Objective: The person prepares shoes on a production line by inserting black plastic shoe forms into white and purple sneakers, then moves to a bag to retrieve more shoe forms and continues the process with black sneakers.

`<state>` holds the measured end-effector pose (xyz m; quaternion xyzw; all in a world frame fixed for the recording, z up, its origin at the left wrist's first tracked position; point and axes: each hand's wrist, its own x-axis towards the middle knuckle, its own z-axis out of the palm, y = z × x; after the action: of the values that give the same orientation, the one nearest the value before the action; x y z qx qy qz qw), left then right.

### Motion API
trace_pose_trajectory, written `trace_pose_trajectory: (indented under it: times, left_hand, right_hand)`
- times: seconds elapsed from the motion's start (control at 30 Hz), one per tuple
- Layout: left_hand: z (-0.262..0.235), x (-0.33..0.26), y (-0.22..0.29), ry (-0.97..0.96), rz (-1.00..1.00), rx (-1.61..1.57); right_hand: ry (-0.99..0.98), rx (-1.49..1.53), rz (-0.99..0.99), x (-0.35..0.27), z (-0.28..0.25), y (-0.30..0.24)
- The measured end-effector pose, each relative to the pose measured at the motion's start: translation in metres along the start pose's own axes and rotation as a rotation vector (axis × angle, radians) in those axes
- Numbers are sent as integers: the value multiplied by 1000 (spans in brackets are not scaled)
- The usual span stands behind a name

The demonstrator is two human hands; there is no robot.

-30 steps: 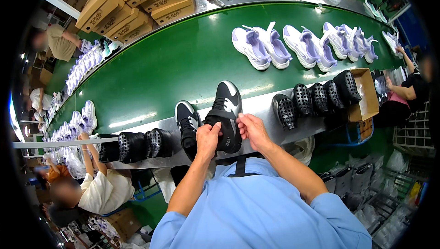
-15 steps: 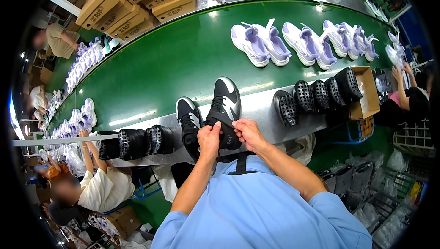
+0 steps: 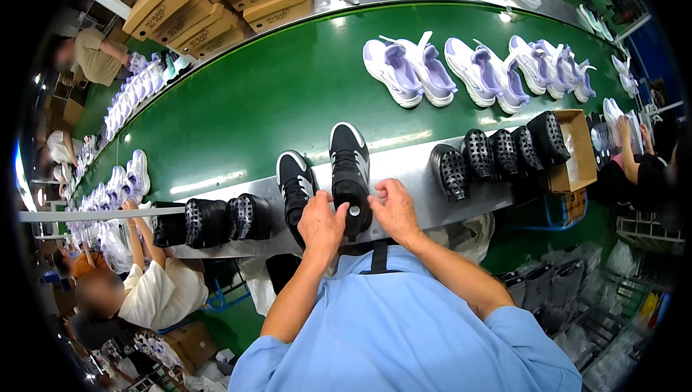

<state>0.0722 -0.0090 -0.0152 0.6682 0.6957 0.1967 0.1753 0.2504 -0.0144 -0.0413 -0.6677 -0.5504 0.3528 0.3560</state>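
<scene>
A black sneaker with pale grey-white side panels stands upright in front of me, toe pointing away. A black shoe last with a round pale spot on top fills its opening. My left hand is beside the heel on the left, thumb apart from the bent fingers. On the other side, my right hand has loosely bent fingers, its thumb close to the collar. Neither hand visibly grips anything. The matching sneaker stands just left, its heel partly hidden by my left hand.
Black studded lasts stand along the metal ledge, left and right, with an open carton at the right end. White-lilac sneakers sit on the green belt. Stacked shoeboxes stand beyond. People work on both sides.
My hands have let go of the black strap-like part pulled at the shoe's collar and moved apart. The right sneaker has turned straighter and now sits lower, with the last's top showing.
</scene>
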Motion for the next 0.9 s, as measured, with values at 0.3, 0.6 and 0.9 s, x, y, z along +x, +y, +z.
trace_pose_trajectory:
  times: [0.3, 0.6, 0.9]
  left_hand:
    - [26, 8, -26, -100, -138, -106]
    - [-68, -65, -31, -219, 185, 94]
    - [-22, -43, -47, -428, 189, -24]
  right_hand:
    - [-98, -290, -546, 25, 24, -14]
    - [-103, -290, -119, -8, 3, -10]
    - [-278, -237, -147, 5, 53, -15]
